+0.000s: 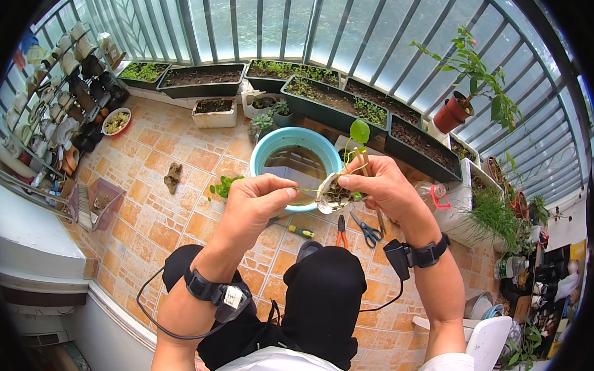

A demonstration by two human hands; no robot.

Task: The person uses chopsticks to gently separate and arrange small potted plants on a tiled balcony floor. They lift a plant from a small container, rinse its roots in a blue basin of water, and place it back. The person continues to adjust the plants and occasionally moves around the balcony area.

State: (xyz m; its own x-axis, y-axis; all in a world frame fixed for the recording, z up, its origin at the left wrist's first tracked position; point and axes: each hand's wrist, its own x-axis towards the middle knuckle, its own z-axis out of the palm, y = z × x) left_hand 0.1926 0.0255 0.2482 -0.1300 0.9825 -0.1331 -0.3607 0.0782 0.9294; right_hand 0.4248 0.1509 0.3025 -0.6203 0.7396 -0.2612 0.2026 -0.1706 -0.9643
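In my right hand (384,187) is a white shell-like cup (325,204) holding dark soil and tangled roots. A pennywort-like plant with a round green leaf (360,132) rises from it on a thin stem, beside a slim brown stick (361,161). Thumb and forefinger of my left hand (249,206) pinch the end of a thin green runner (307,189) stretched out from the cup. Both hands are above the near rim of a light blue basin (337,155) of murky water. Another small leafy plant (222,186) is partly hidden behind my left hand.
Orange-handled pliers (342,235), blue-handled scissors (369,234) and a tool with a green-yellow handle (301,231) lie on the tiles before my knees. Planter boxes (330,100) line the railing. A brown lump (173,177), a dustpan (105,202) and a shoe rack (57,100) are left.
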